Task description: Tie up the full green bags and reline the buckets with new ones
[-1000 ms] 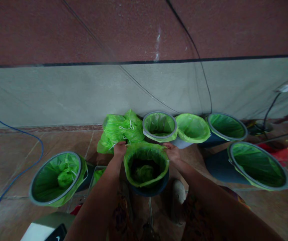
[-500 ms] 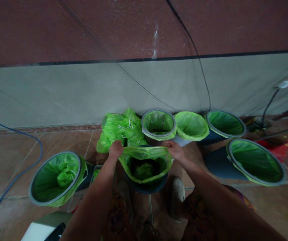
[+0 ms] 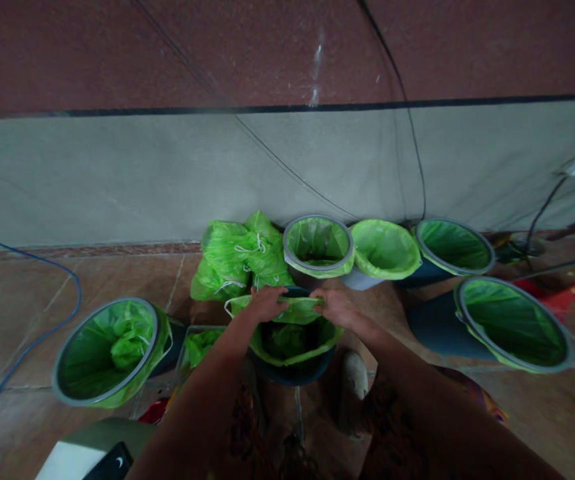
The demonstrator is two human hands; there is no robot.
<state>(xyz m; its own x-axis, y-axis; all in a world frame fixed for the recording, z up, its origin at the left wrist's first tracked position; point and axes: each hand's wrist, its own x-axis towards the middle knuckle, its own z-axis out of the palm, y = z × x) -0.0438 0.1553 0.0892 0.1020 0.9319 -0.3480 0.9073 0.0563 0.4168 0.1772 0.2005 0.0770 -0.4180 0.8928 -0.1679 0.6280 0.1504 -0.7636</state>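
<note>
Fingers [image 3: 276, 293] of two hands [image 3: 265, 303] [image 3: 338, 308] grip one green liner [image 3: 300, 311].

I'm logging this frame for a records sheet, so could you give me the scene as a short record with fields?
Left hand: on the far edge of the green liner
Right hand: on the same edge, farther right
Below hands: dark blue bin, lined in green
Along wall: tied green bags, then three lined bins
Right side: blue bin with green lining
Left side: grey-rimmed bin with a crumpled green bundle inside
Far left: blue cable on the floor
</note>
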